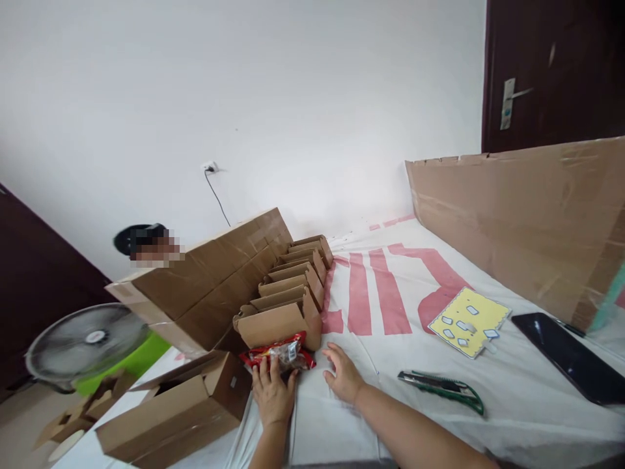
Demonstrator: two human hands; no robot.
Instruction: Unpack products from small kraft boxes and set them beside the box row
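Note:
My left hand (273, 395) rests against the front of a red plastic food packet (291, 352), its fingers spread over the lower left part. Brownish contents and a white label show through the wrapping. The packet lies at the near end of a row of open cardboard boxes (273, 326). Just right of the packet, my right hand (344, 374) hovers or rests by the white cloth, fingers apart and slightly curled, holding nothing. Left of my left hand stands another open cardboard box (180, 417); its inside is mostly hidden.
A green utility knife (442, 389), a yellow patterned card (469, 322) and a black phone (569, 357) lie on the right. A long cardboard box (215, 280) stands behind the row. A cardboard panel (517, 221) borders the right side. A fan (92, 342) and a partly hidden person are left.

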